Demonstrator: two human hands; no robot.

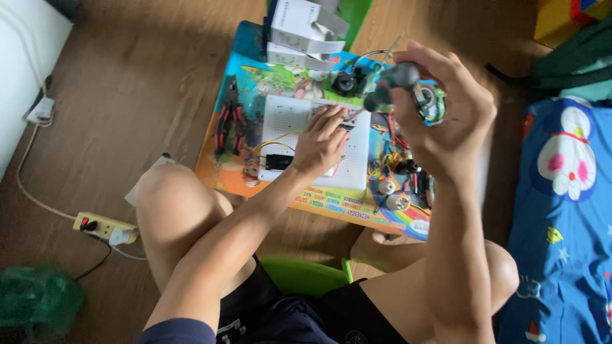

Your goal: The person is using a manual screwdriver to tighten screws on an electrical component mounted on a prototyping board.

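Head view shows the left hand (320, 145) flat, fingers spread on a white board (290, 121) full of tiny holes. The right hand (446, 121) has its fingers wrapped around a dark screwdriver (390, 83).

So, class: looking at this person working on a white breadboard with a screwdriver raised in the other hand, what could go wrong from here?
1. The left hand presses on the breadboard right over the yellow wires; a shift could pull them loose.
2. The screwdriver in the right hand points towards the left fingers; a slip might jab them.
3. Loose small parts crowd the mat's edge and could roll off.
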